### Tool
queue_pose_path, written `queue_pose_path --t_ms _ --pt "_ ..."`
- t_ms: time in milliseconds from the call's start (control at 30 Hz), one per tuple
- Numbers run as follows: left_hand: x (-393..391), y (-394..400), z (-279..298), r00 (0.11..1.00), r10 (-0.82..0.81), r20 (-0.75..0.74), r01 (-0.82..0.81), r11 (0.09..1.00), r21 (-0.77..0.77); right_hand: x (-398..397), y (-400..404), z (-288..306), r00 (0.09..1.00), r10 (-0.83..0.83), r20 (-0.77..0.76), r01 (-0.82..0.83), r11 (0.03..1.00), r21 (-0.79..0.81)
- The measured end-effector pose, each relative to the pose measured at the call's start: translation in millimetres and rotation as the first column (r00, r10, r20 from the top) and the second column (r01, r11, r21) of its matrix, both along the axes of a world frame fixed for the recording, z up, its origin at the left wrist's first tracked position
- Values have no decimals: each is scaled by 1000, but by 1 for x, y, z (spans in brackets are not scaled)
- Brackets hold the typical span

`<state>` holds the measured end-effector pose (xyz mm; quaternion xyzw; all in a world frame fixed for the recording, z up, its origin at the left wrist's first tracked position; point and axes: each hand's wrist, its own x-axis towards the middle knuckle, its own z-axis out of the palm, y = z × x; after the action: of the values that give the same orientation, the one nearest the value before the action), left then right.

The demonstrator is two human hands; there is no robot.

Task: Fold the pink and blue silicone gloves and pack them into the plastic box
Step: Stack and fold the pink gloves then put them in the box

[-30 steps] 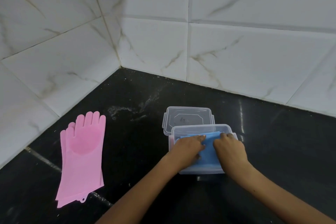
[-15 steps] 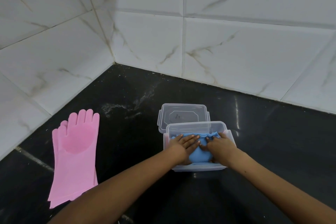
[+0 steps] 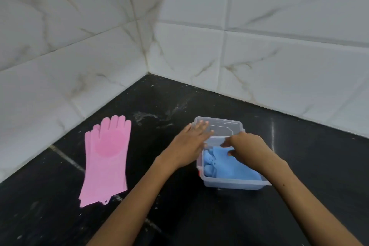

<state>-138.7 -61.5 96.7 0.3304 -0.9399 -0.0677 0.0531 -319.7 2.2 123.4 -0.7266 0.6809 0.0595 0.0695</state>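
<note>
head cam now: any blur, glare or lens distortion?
Head view: whole frame soft, left hand fingertips smeared over the lid; a thin vertical glare streak on the black counter right of the plastic box; wide-angle bowing in the wall tiles' grout lines; light even, shadows faint.

black counter (image 3: 299, 166) | pink gloves (image 3: 105, 164) | plastic box (image 3: 229, 182) | lid (image 3: 221, 126)

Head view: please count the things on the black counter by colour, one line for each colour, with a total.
Pink: 1 stack of pink silicone gloves, lying flat; how many gloves it holds I cannot tell.
Blue: 1 bundle of folded blue silicone gloves, inside the box.
Clear: 2, the clear plastic box and its clear plastic lid behind it.
Total: 4.
</note>
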Motion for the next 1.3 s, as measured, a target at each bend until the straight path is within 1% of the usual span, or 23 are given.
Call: queue_pose_path --t_ms 67,133,167,233,300,367,433,500,667,767,933,1000,1067,1167,1233,1300 --pt "38 2 -1 981 174 -92 -175 984 -14 35 -7 8 997 45 69 -41 997 -61" --pt "80 7 -9 932 342 -121 -340 940 41 75 -15 9 982 119 145 -109 991 -76" --pt "90 10 -17 907 402 -128 -395 916 73 87 -15 6 970 138 200 -125 989 -77" --pt "142 24 -31 808 573 -134 -560 819 126 143 -25 -4 923 234 306 -219 972 -83" --pt "160 28 -48 739 660 -135 -635 749 190 163 -27 -19 885 205 418 -199 978 -57" --pt "188 37 -61 619 770 -153 -726 636 262 197 -33 -39 865 185 467 -198 980 -21" --pt "213 41 -69 510 845 -158 -784 533 318 224 -43 -58 855 149 497 -181 983 16" --pt "232 40 -79 448 879 -163 -799 476 368 246 -51 -72 849 107 517 -144 989 31" --pt "245 29 -87 400 907 -133 -809 417 413 274 -72 -99 833 32 553 -69 996 47" --pt "248 14 -93 369 923 -111 -831 381 405 283 -86 -107 805 -16 594 1 1000 27" --pt "250 -6 -98 263 948 -181 -876 314 366 291 -109 -113 747 -86 659 92 995 25" --pt "253 -13 -96 221 954 -205 -872 287 397 290 -116 -116 722 -112 683 117 992 39" --pt "256 -20 -92 181 960 -214 -849 262 458 288 -121 -117 704 -113 701 120 992 40" --pt "255 -23 -87 193 963 -191 -802 267 534 277 -123 -113 693 -102 714 124 992 22" --pt "252 -17 -89 250 954 -164 -746 298 596 263 -119 -111 714 -73 697 121 992 -20" --pt "247 -7 -93 304 941 -147 -686 323 651 245 -113 -115 765 -39 643 89 995 -44"
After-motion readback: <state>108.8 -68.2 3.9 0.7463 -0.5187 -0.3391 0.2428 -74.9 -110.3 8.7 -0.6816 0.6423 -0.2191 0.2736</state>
